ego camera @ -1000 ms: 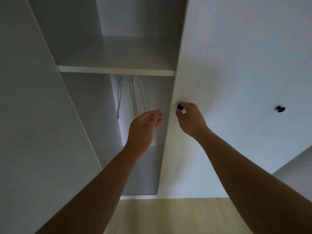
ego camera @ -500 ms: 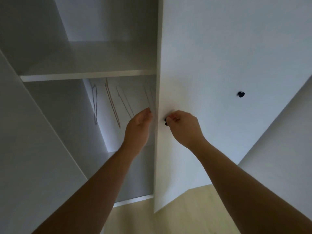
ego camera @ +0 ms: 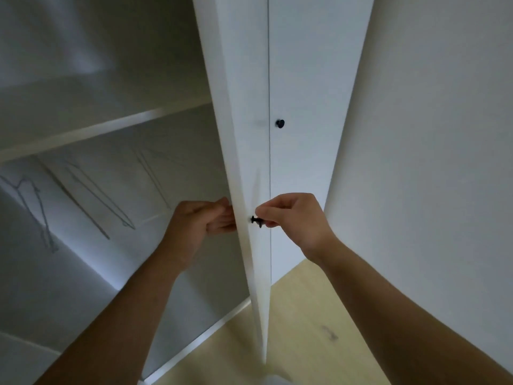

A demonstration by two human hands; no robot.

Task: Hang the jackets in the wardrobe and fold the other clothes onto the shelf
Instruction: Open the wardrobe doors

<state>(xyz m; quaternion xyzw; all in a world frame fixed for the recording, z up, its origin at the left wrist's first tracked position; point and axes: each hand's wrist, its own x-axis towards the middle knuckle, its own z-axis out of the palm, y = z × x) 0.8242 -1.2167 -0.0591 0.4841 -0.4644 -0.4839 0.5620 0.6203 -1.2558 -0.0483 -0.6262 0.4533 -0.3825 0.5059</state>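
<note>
arms raised; left hand [ego camera: 200, 223] grips door edge [ego camera: 241, 190], right hand [ego camera: 294, 220] pinches knob [ego camera: 256, 220]

Fingertips gone behind the door, hangers just a smear

The left hand's [ego camera: 194, 226] fingertips vanish behind the door's [ego camera: 247, 134] edge. On the door's face, the right hand [ego camera: 294, 220] covers half the black knob [ego camera: 256, 220]. Left of the door, the hangers [ego camera: 91, 201] are blurred streaks, count unclear, and the shelf [ego camera: 83, 134] runs off frame.

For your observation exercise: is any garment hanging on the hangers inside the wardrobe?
No, the wire hangers under the shelf all hang bare, with no clothing on them.
</note>
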